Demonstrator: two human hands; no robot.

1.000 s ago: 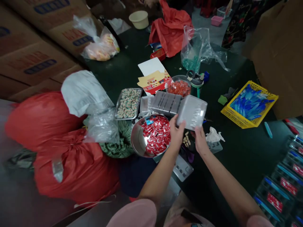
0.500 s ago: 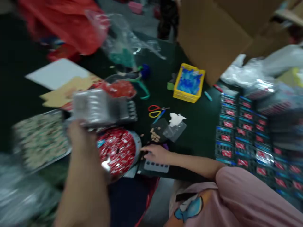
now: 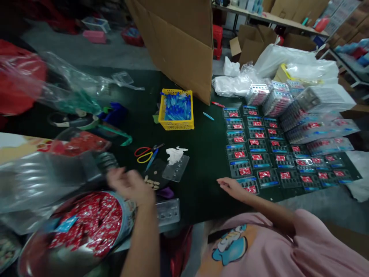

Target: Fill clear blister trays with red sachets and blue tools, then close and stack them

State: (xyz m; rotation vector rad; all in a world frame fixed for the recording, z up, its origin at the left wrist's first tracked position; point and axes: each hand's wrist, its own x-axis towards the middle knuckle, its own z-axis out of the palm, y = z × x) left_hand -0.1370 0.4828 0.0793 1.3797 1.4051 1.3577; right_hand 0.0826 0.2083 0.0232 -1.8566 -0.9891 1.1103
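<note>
My left hand (image 3: 131, 185) is blurred by motion, just right of a stack of clear plastic blister trays (image 3: 43, 177) and above a metal bowl of red sachets (image 3: 86, 227). Whether it grips anything I cannot tell. My right hand (image 3: 234, 187) lies flat on the dark green table (image 3: 201, 161), fingers stretched out, its tips beside the nearest filled tray (image 3: 248, 185) in the rows of packed trays (image 3: 259, 150). An empty clear tray (image 3: 168, 211) sits at the table's near edge between my arms.
A yellow basket of blue pieces (image 3: 175, 109) stands mid-table before a big cardboard box (image 3: 178, 42). Red-and-yellow scissors (image 3: 145, 153), a white tissue (image 3: 175, 154) and a small clear lid lie in the middle. Stacked packed trays (image 3: 314, 111) and plastic bags fill the right.
The view has swung right. My right hand left the table's near edge and slid right to the rows of filled trays. The tray stack my left hand held is now at the far left.
</note>
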